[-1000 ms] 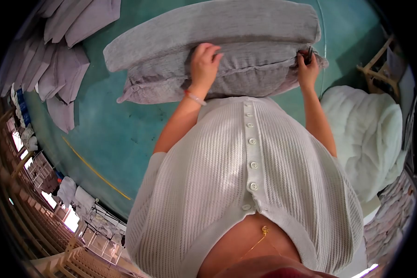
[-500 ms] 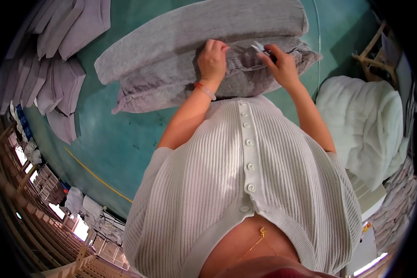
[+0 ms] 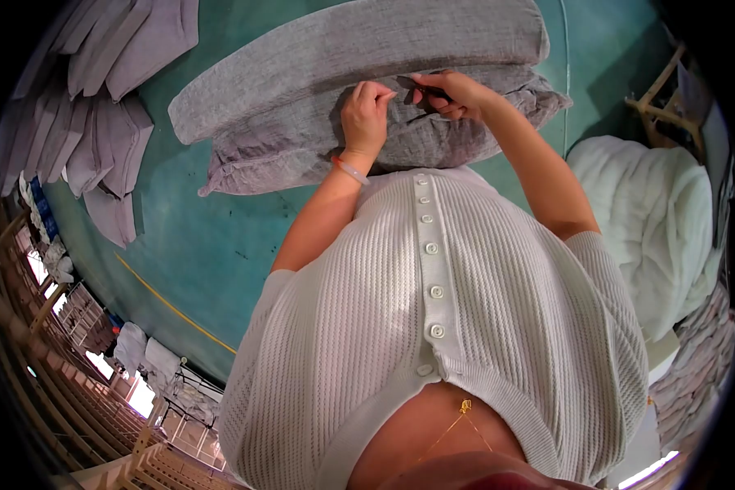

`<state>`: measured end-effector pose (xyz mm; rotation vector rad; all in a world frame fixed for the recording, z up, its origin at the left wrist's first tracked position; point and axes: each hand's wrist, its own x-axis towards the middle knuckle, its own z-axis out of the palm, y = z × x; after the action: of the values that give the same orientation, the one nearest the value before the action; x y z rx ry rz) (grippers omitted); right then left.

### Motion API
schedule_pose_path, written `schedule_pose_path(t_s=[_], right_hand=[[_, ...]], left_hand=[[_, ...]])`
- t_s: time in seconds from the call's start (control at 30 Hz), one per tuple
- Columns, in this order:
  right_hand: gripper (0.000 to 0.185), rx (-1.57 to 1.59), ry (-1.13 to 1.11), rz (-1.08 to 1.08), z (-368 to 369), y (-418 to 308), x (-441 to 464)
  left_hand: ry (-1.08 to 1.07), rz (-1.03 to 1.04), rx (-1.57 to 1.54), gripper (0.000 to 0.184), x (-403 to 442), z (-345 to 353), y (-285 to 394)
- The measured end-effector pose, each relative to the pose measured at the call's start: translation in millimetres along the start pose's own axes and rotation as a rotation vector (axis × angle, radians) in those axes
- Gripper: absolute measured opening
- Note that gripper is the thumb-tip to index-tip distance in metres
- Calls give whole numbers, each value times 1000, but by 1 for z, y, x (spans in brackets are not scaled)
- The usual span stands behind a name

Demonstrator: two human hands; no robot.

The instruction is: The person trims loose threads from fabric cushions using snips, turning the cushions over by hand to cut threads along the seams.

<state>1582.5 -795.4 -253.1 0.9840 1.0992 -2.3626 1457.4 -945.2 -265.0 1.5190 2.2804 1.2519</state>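
A grey fabric cushion (image 3: 278,151) lies in front of my body, its cover wrinkled and its seam running along the near side. Against its far side rests a smoother grey cushion (image 3: 351,41). My left hand (image 3: 365,122) is over the nearer cushion, thumb and fingertips pinched together; what they hold, if anything, is too small to make out. In my right hand (image 3: 457,94) is a pair of small dark-handled thread snips (image 3: 433,90). Their tip points left, close to my left fingertips and just above the fabric.
Several grey cushions (image 3: 122,139) stand stacked at the upper left. To the right sits a bundle of white padding (image 3: 645,220), with a wooden frame (image 3: 665,114) behind it. The floor (image 3: 196,269) is green with a yellow line (image 3: 171,306).
My right hand has moved left with the snips, bringing them beside my left fingertips. The left hand has shifted slightly down and left.
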Motion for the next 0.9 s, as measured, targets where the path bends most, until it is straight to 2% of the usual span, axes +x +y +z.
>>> schedule_pose_path(t_s=[0.17, 0.4, 0.6, 0.67, 0.7, 0.73, 0.77, 0.8, 0.87, 0.9], right_hand=[[36, 65, -15, 85, -1, -1, 12], [35, 65, 18, 50, 3, 1, 16], [36, -17, -46, 52, 12, -6, 0], [37, -36, -85, 42, 10, -3, -5], [37, -66, -76, 16, 10, -3, -9], [38, -97, -69, -11, 10, -2, -15], [38, -92, -37, -20, 13, -3, -22], [38, -86, -5, -28, 13, -2, -29], [37, -86, 70, -75, 14, 3, -40], [37, -55, 59, -96, 18, 3, -46]], left_hand=[[-32, 6, -13, 15, -5, -7, -2], [-52, 0, -41, 12, -11, -21, -5], [15, -60, -87, 13, -18, -54, -8], [145, -152, 41, 11, -26, -92, -28], [248, -262, 1, 9, -35, -116, -52], [344, -432, 165, 7, -44, -149, -72], [471, -377, 164, 7, -49, -187, -86], [625, -495, 140, 10, -63, -223, -112], [729, -539, 392, 11, -95, -299, -147], [813, -674, 446, 11, -114, -336, -171]])
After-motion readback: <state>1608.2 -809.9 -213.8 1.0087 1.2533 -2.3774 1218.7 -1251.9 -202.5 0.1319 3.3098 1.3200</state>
